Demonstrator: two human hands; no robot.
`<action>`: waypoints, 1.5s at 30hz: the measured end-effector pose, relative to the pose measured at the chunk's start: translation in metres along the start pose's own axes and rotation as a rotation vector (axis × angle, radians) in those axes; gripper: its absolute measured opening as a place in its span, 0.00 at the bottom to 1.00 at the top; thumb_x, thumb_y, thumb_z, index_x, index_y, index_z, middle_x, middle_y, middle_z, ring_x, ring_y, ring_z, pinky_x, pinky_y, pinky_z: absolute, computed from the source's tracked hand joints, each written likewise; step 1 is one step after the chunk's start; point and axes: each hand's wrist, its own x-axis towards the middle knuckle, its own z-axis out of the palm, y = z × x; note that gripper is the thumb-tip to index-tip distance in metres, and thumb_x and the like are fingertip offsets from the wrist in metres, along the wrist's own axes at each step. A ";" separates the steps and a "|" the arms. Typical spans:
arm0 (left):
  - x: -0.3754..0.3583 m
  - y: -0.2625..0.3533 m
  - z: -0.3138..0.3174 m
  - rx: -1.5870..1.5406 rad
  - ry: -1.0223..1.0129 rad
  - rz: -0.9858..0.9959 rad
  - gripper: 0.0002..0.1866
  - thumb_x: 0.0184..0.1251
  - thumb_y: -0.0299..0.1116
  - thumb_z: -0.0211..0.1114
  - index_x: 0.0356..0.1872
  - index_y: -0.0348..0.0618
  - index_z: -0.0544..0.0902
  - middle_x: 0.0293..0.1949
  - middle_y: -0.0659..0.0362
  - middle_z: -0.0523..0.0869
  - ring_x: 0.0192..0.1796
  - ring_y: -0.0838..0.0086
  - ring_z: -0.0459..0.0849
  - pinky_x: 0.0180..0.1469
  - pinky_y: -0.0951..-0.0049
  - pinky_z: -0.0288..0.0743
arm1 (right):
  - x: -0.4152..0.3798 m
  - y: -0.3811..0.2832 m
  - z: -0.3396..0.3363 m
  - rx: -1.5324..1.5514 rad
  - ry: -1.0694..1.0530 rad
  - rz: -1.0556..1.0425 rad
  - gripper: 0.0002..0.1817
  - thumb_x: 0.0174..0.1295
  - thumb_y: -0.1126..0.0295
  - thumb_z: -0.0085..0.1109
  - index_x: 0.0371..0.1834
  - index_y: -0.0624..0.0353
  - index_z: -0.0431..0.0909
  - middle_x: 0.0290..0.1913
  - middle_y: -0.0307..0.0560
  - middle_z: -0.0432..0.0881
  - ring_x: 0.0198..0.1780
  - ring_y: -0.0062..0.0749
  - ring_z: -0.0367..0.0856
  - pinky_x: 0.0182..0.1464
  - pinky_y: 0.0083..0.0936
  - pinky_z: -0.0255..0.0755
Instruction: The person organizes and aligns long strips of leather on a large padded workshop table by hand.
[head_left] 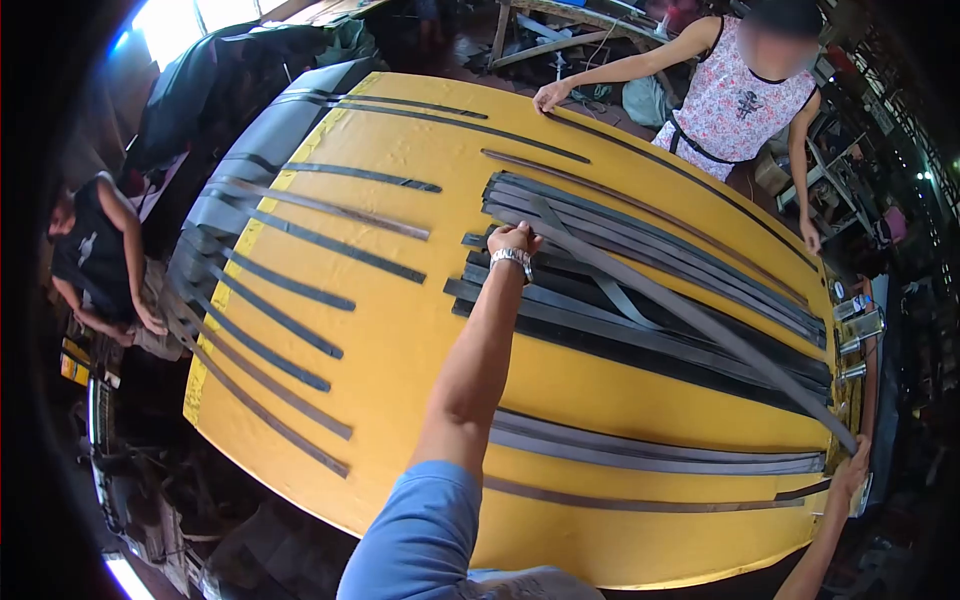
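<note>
A long grey-brown strip (690,325), leather-like, runs slantwise across the yellow table (590,390) over a stack of similar strips. My left hand (513,238), with a metal watch on its wrist, is closed on the strip's far-left end above the stack. At the table's right edge my right hand (852,470) grips the other end. Beneath the held strip lie grey strips (640,240) and black strips (640,335), bundled side by side. A loose grey strip (605,283) crosses the stack in a curve.
Several separate strips (340,250) hang over the table's left edge. More grey strips (650,447) lie near me. Clear jars (860,325) and metal items stand at the right edge. One person (740,100) touches the far edge; another (105,255) is at the left.
</note>
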 end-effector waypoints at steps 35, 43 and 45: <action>0.063 0.016 0.026 -0.087 0.265 -0.061 0.08 0.65 0.21 0.63 0.40 0.24 0.79 0.36 0.48 0.84 0.25 0.68 0.84 0.20 0.75 0.82 | 0.067 -0.146 -0.072 0.060 -0.074 0.027 0.17 0.68 0.76 0.45 0.58 0.50 0.69 0.54 0.52 0.80 0.57 0.54 0.77 0.56 0.42 0.68; 0.077 0.015 0.018 0.115 0.203 -0.102 0.09 0.61 0.28 0.64 0.37 0.31 0.80 0.33 0.52 0.86 0.25 0.69 0.85 0.24 0.68 0.80 | 0.064 -0.131 -0.061 0.041 -0.108 0.102 0.27 0.58 0.83 0.43 0.60 0.45 0.70 0.57 0.53 0.79 0.60 0.53 0.76 0.58 0.42 0.69; 0.074 0.023 0.008 0.423 0.072 -0.122 0.08 0.59 0.34 0.66 0.30 0.40 0.82 0.26 0.58 0.87 0.26 0.72 0.84 0.25 0.66 0.78 | 0.060 -0.140 -0.066 0.026 -0.077 0.080 0.28 0.58 0.82 0.46 0.62 0.46 0.71 0.59 0.52 0.79 0.60 0.51 0.76 0.60 0.41 0.69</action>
